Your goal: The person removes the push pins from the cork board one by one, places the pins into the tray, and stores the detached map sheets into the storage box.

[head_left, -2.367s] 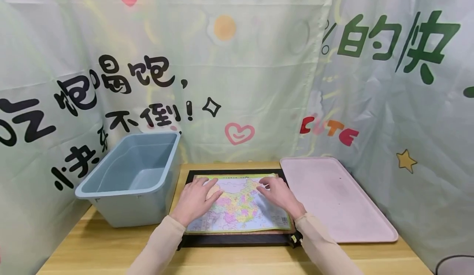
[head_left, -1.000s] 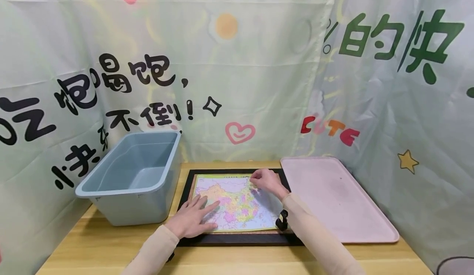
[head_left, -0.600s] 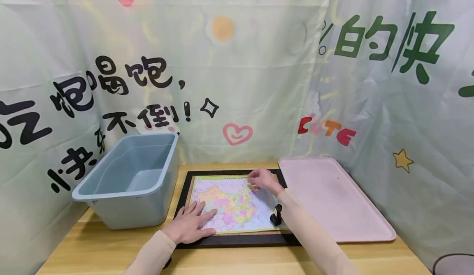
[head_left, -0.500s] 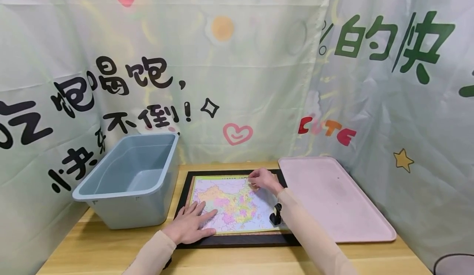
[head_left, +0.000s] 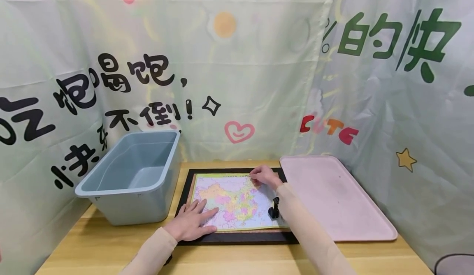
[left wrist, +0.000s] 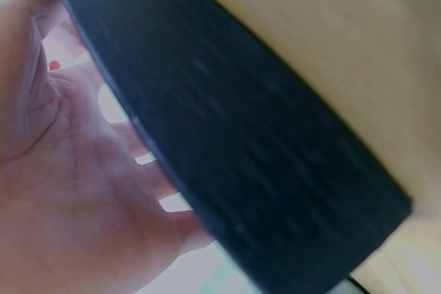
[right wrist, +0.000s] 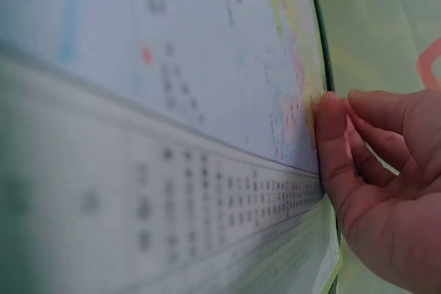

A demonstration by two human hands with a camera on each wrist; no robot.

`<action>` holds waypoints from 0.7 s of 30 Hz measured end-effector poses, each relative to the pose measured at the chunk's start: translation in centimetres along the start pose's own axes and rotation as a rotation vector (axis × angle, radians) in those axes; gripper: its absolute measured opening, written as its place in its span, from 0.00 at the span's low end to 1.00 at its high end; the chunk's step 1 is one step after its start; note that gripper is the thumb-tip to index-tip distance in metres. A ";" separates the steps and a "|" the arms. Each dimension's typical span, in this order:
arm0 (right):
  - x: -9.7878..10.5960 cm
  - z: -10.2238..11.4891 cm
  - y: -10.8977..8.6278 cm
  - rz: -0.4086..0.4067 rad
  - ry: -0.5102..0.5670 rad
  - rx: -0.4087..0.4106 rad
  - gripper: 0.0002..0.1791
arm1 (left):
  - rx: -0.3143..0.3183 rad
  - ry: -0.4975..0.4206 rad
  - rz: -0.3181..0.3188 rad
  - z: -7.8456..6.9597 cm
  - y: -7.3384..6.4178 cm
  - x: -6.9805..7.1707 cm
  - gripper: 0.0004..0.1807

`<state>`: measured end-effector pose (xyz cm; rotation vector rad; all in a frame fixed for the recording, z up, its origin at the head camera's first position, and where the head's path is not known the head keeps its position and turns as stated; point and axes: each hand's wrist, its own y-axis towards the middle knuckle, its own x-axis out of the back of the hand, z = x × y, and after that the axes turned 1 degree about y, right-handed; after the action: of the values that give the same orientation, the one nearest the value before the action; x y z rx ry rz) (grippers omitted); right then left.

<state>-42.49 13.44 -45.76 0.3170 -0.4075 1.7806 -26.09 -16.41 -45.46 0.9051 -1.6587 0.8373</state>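
A paper map [head_left: 231,201] lies on a board with a brown cork-like face and a black frame [head_left: 240,238]. Across the map's near left corner rests my left hand [head_left: 190,222], fingers spread; the left wrist view shows its palm beside the dark frame. My right hand [head_left: 265,176] is at the top of the map, right of its middle. Thumb and a fingertip [right wrist: 331,105] come together right at the map's surface, the other fingers bent; I cannot tell whether something small is between them. The map's near right corner lifts slightly.
On the left of the wooden table [head_left: 111,250] stands a deep blue-grey bin [head_left: 126,201]. A flat pink tray [head_left: 340,205] lies to the right, close against the board. A printed cloth [head_left: 237,82] hangs behind everything. Black devices are strapped at both wrists.
Both hands were over the map's upper part; my left hand has moved down to the near left corner. My right hand has moved in to the top edge and stays there, fingers drawn together.
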 end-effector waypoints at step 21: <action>-0.7 -0.1 2.9 0.010 -0.235 0.037 0.05 | 0.002 0.018 -0.003 0.4 0.4 -0.4 0.36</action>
<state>-45.17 12.24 -46.42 0.5545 -0.5438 1.7683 -26.56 -16.44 -45.94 0.8985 -1.6413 0.8426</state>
